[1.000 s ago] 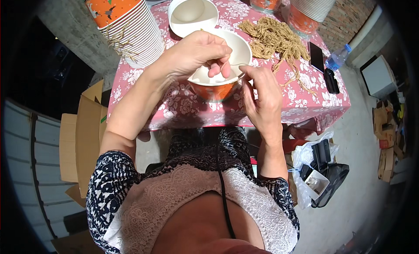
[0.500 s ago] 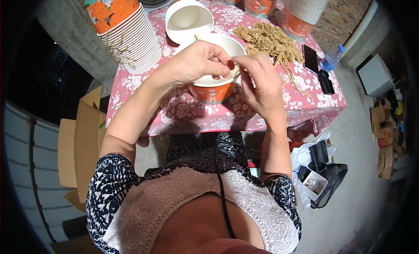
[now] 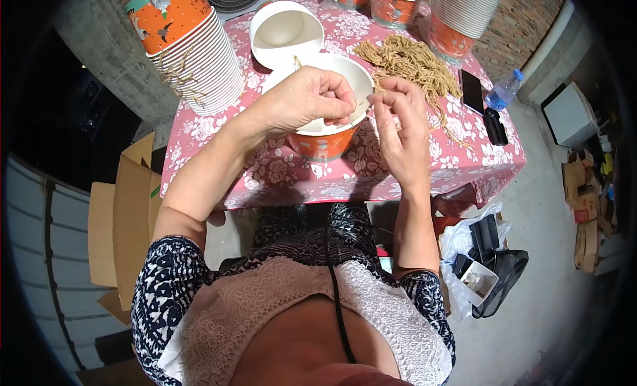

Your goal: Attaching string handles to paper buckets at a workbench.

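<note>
A round paper bucket (image 3: 320, 147), orange outside and cream inside, stands near the table's front edge below my hands. A bit of tan cord (image 3: 296, 61) shows at its far left rim. My left hand (image 3: 312, 97) is over the bucket's opening, thumb and forefinger pinched on what looks like a thin cord end at the near right rim. My right hand (image 3: 403, 124) is just right of the rim, its thumb and forefinger close together; anything between them is too small to make out. The left hand covers part of the opening.
On the pink flowered cloth (image 3: 458, 157) are a pile of tan cords (image 3: 411, 64), a tipped cream bucket (image 3: 285, 34), a tall bucket stack (image 3: 206, 67) and more stacks behind. A phone (image 3: 472, 91), a bottle (image 3: 504, 89) and a black case (image 3: 495, 125) are at right.
My hands have drawn apart at the rim. The right hand has turned and moved a little to the right, while the left has shifted slightly and stays over the bucket.
</note>
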{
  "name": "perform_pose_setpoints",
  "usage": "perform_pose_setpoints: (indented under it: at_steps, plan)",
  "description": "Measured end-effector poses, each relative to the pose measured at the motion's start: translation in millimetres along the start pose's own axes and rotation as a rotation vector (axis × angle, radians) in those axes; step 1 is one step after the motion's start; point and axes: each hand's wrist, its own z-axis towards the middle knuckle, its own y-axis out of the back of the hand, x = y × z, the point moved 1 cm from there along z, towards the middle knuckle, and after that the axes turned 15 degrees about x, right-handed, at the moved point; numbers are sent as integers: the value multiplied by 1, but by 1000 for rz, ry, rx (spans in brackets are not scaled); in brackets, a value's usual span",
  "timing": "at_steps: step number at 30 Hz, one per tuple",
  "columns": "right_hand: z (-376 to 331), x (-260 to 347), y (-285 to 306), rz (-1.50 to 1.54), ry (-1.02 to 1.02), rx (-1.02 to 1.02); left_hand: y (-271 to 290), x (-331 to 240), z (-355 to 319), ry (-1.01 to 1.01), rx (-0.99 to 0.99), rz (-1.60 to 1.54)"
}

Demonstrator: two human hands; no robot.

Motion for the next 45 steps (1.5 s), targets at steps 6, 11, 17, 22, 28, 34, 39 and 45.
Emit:
perform_pose_setpoints:
  at_steps: [6,11,17,22,28,34,39,45]
  plan:
    - [1,5,-11,-9,50,14,-1,-2,-2,14,11,-35]
    - [2,3,-16,90,17,3,0,0,0,3,22,-30]
    - [-4,-3,-18,136,8,-91,2,2,1,-5,44,-14]
    - [-15,-1,-19,163,5,-157,2,4,2,-3,24,-14]
    - [-30,10,-30,2,101,-178,4,3,3,19,23,17]
    - [-29,14,-44,4,120,-210,4,0,4,13,36,-2]
    - [-27,17,-50,-57,128,-244,2,1,4,13,-3,1]
    - [-26,21,-49,-165,149,-259,1,-2,0,38,49,35]
